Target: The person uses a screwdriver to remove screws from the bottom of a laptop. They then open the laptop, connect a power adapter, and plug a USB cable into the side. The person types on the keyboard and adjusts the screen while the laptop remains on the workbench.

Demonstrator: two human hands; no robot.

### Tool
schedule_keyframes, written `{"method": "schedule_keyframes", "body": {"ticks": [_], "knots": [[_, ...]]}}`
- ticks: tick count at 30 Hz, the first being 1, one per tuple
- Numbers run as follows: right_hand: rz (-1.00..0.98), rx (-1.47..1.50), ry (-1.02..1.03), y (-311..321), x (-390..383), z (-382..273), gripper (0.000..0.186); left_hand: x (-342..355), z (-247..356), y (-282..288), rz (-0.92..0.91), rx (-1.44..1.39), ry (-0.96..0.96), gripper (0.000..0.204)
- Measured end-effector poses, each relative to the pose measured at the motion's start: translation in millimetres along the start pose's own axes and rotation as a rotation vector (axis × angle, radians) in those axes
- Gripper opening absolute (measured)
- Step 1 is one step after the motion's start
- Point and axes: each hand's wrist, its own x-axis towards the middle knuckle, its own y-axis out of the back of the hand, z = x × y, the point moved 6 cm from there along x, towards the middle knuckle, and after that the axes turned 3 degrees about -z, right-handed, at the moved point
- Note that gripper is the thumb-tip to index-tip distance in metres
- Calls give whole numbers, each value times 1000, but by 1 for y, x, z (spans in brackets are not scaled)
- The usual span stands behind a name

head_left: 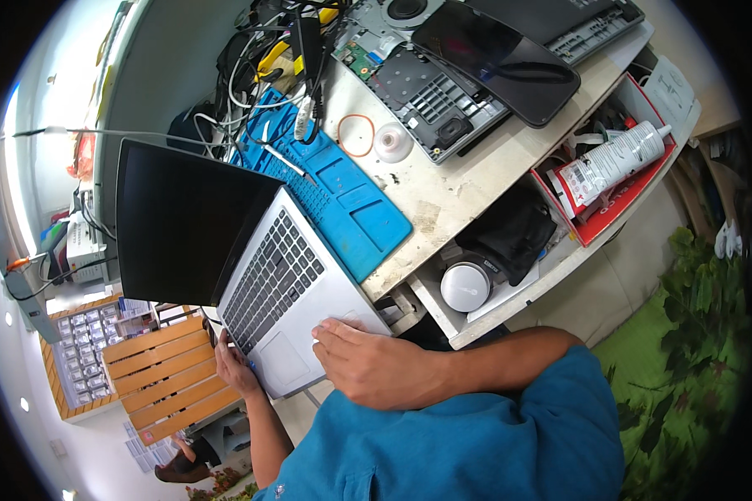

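An open silver laptop (288,292) with a dark screen (188,221) and black keys lies tilted across the desk's left end. My left hand (238,367) is at its near left edge, fingers closed around that side; a small blue spot shows by the fingertips, too small to name. Across the palm rest, right of the touchpad, lies my right hand (372,361), fingers together and laid flat, gripping nothing. Under and beyond the laptop is a blue silicone repair mat (363,225). On the mat rests a thin white-handled tool (288,163).
An opened laptop chassis (418,96) and a black panel (501,58) cover the desk's far right. Tangled cables (251,75) crowd the back. An open drawer holds a round white case (465,286), a black pouch (514,234) and a red box (614,209) with a tube (614,163).
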Motion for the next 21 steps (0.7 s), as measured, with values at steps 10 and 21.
{"method": "schedule_keyframes", "body": {"ticks": [10, 21], "knots": [[19, 192, -33, -4, 2, -1, 41, -3, 5, -3, 9, -46, 0, 41], [-146, 274, -132, 6, 17, -3, 44, -3, -7, -4, 50, -6, -118, 41]]}}
